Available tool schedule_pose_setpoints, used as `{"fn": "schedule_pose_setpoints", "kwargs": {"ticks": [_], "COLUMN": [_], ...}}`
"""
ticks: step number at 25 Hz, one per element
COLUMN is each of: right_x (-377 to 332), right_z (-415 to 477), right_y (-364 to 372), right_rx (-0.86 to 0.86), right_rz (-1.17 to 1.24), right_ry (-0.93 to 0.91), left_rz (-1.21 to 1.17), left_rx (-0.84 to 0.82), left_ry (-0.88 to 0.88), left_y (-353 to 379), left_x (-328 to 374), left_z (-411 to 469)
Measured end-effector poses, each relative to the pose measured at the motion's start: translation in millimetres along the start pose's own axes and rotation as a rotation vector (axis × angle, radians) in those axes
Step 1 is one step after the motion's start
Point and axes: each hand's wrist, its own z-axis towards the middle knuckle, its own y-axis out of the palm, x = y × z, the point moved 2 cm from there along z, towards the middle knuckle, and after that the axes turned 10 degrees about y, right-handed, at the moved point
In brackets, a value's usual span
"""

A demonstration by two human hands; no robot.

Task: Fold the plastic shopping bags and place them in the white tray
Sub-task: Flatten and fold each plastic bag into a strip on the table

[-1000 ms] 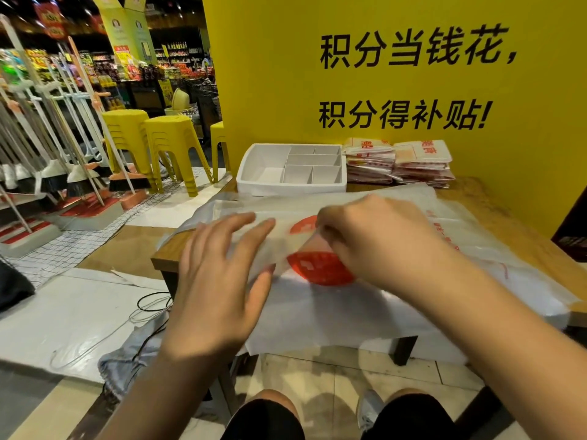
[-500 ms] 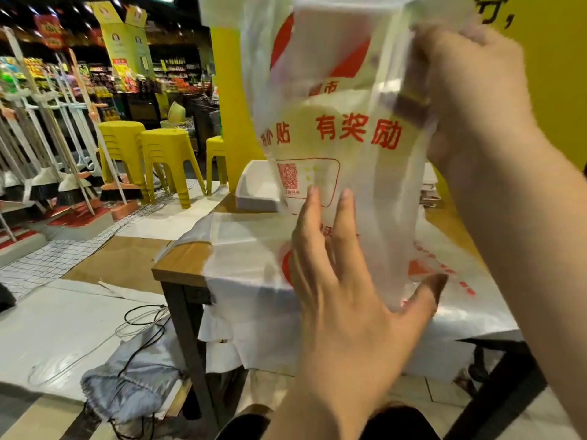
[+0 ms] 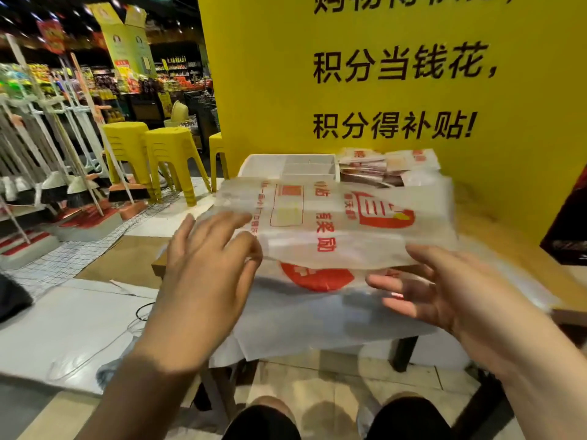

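Note:
A white plastic shopping bag [image 3: 333,223] with red print hangs flat and blurred just above the wooden table [image 3: 495,230]. My left hand [image 3: 206,258] is at its left edge with spread fingers, the thumb tip touching the bag. My right hand [image 3: 444,287] is at its near right edge, with the thumb on top and straight fingers spread below, apart from the thumb. Under it lie more unfolded bags [image 3: 317,315], draped over the table's front edge. The white divided tray [image 3: 254,163] stands at the table's back, partly hidden by the bag.
A stack of folded bags [image 3: 390,166] sits right of the tray against the yellow wall [image 3: 381,100]. Yellow stools [image 3: 168,154] and brooms [image 3: 73,173] stand to the left. A dark object [image 3: 568,223] is at the table's right end. Cables [image 3: 139,312] lie on the floor.
The bag, pressed on the pile, was lifted upright in front of my face. Now it has come down flat over the table, with both hands lowered to its edges.

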Motion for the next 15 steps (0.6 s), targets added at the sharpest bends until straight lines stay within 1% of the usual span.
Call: {"fn": "schedule_pose_setpoints", "kwargs": {"ticks": [2, 3, 5, 6, 7, 9, 10, 11, 12, 13, 15], "right_x": [10, 11, 11, 11, 10, 6, 4, 1, -2, -6, -24], "right_z": [-3, -4, -10, -14, -18, -23, -22, -18, -9, 2, 20], "right_y": [-6, -8, -13, -19, -27, -45, -49, -50, -50, -50, -49], "right_rx": [-0.052, -0.058, -0.002, 0.066, 0.157, 0.394, 0.458, 0.467, 0.421, 0.367, 0.292], "right_rz": [-0.032, -0.077, -0.238, -0.370, -0.541, -0.947, -1.144, -1.321, -1.463, -1.572, -1.694], "right_ry": [0.092, 0.109, 0.071, -0.008, -0.134, -0.525, -0.706, -0.832, -0.895, -0.907, -0.800], "left_rz": [-0.071, -0.111, -0.163, -0.179, -0.189, -0.206, -0.232, -0.271, -0.315, -0.350, -0.391], "left_rx": [-0.171, -0.237, -0.301, -0.309, -0.314, -0.303, -0.310, -0.337, -0.369, -0.410, -0.533], "left_ry": [0.106, 0.147, 0.214, 0.229, 0.233, 0.249, 0.255, 0.253, 0.255, 0.262, 0.265], "left_y": [12, 19, 34, 39, 42, 43, 43, 42, 40, 38, 35], "left_x": [1, 4, 11, 11, 10, 6, 4, 3, 2, 0, -7], "left_z": [2, 6, 14, 17, 19, 23, 26, 30, 36, 43, 60]}}
